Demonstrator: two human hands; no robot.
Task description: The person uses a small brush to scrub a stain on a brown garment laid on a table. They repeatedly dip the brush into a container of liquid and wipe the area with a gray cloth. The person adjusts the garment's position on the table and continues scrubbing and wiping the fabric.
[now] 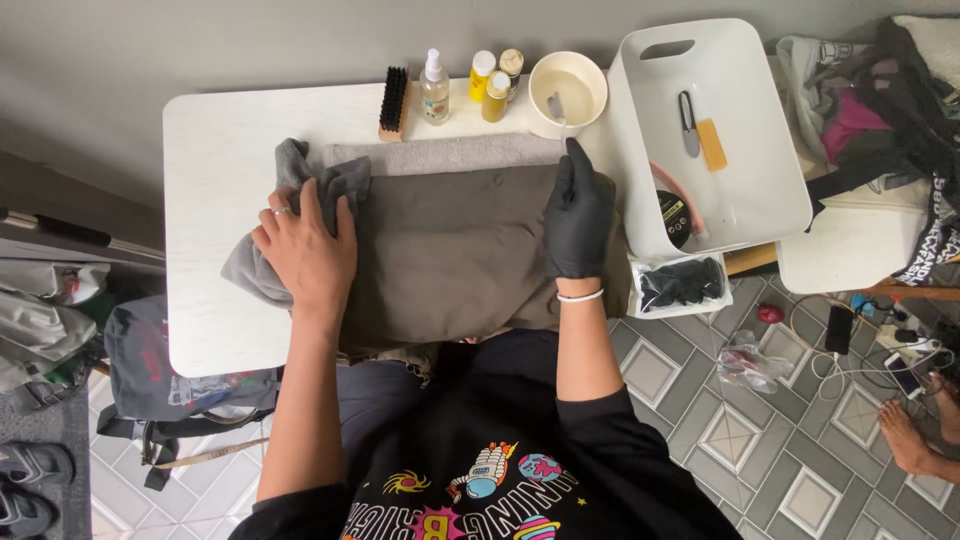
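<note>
A dark grey-brown folded garment (450,255) lies on a white table (215,150), over a light grey towel (440,153). My left hand (305,250), bare with a ring, presses flat on a bunched grey cloth (300,175) at the garment's left end. My right hand (578,215) wears a black glove and rests flat with fingers together on the garment's right end, near the bowl.
Along the table's back edge stand a wooden brush (394,102), a spray bottle (434,87), small yellow bottles (492,82) and a cream bowl (568,90). A white bin (770,190) holds snips and an orange piece. A box of black gloves (680,283) sits below it. Someone's foot (910,435) is at right.
</note>
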